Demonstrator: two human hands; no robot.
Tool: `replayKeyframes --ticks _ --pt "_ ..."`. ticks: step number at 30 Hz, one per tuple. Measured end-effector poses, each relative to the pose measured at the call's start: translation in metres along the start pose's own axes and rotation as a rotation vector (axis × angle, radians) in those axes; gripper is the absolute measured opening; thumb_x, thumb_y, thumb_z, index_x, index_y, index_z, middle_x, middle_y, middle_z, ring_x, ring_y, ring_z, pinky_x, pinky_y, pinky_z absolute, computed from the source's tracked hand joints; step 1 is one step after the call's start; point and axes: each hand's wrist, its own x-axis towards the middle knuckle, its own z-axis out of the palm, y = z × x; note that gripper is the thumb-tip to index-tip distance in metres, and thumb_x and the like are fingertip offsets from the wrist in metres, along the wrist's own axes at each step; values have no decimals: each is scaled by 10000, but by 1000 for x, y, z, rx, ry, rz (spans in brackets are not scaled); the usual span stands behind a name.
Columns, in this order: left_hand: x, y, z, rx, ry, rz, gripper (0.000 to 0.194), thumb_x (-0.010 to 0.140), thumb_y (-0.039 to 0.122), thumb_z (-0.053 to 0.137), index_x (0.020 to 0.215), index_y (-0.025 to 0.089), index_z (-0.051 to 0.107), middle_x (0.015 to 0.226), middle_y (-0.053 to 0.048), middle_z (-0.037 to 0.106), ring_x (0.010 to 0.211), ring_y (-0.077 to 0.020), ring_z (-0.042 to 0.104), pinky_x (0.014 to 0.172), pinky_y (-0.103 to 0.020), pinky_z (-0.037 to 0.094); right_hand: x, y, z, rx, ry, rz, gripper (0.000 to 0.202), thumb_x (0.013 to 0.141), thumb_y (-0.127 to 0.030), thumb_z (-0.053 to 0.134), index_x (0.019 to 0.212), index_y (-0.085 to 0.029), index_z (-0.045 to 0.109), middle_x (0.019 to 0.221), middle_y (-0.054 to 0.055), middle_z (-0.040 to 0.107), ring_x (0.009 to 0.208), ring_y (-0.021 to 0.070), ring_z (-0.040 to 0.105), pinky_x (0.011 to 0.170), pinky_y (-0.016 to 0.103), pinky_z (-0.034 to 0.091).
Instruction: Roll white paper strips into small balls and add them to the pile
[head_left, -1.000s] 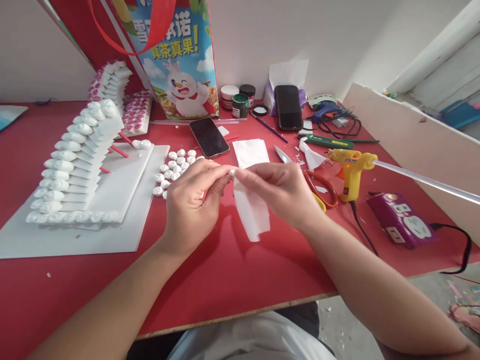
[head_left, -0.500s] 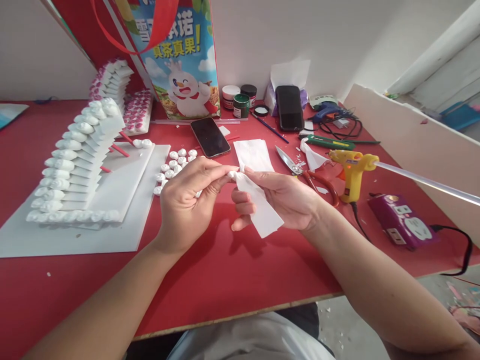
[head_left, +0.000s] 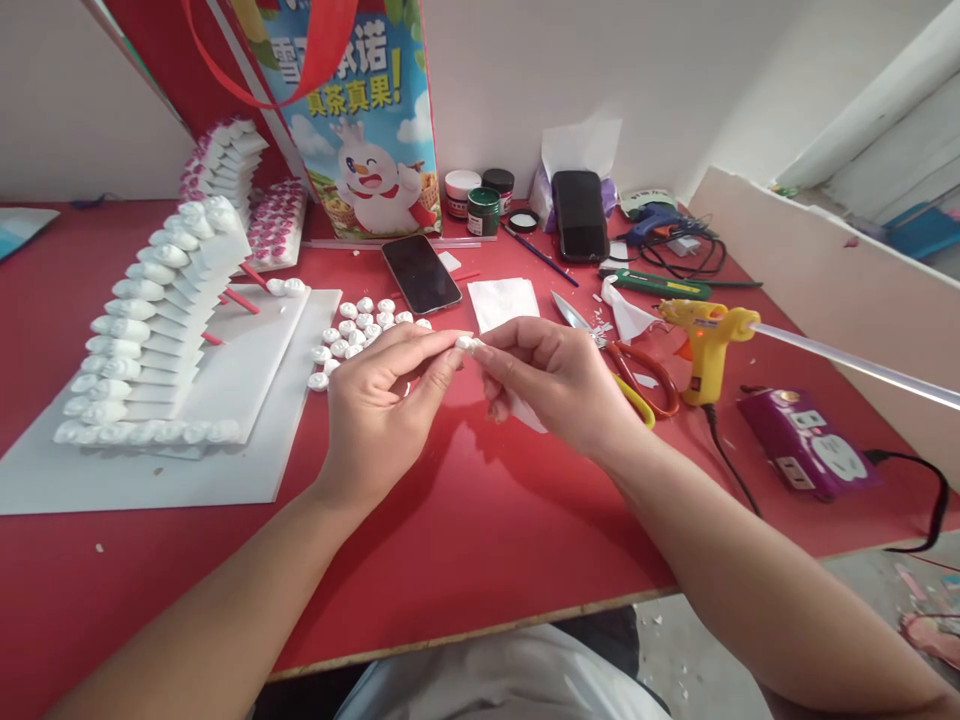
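Note:
Between my two hands is a strip of white tissue paper (head_left: 468, 343), its end rolled into a small rosette. My left hand (head_left: 390, 395) pinches the rosette from the left with thumb and forefinger. My right hand (head_left: 551, 375) grips it from the right, and the loose tail of the strip hangs partly hidden below those fingers. Beyond my left hand lie several finished white paper rosettes (head_left: 346, 328) on the red table. A stack of flat white tissue sheets (head_left: 502, 302) rests just behind my right hand.
At left, a stepped white model (head_left: 161, 310) edged with rosettes stands on a white board (head_left: 247, 470). Scissors (head_left: 645, 380), a yellow glue gun (head_left: 701, 345) and a purple box (head_left: 806, 440) with a cable are at right. A phone (head_left: 421, 275) and paint jars (head_left: 482, 212) lie behind.
My right hand has turned over and its fingers have closed in toward the rosette. The paper's tail has swung down behind them and shows less. My left hand stays almost in place.

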Motion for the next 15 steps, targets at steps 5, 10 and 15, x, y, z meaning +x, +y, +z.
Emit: replayKeyframes --ticks 5,10,15 --pt "-3 6 7 -42 -19 -29 161 953 193 659 997 241 807 793 1 680 689 -120 591 639 -262 492 -8 6 11 -376 278 -142 193 891 -284 700 754 -175 619 567 -29 615 477 98 567 487 229 407" --pt "-5 5 9 128 69 143 157 950 155 656 1001 216 791 834 -15 699 730 -124 630 674 -257 498 -11 6 14 -234 185 -176 245 954 -356 649 800 -169 615 637 -10 670 486 93 595 501 230 444" --pt "-7 -1 10 295 88 336 248 963 134 625 1137 236 769 863 -23 729 804 -152 687 763 -287 544 -10 8 12 -124 154 -157 264 946 -401 670 833 -168 619 708 10 702 596 136 690 567 251 525"
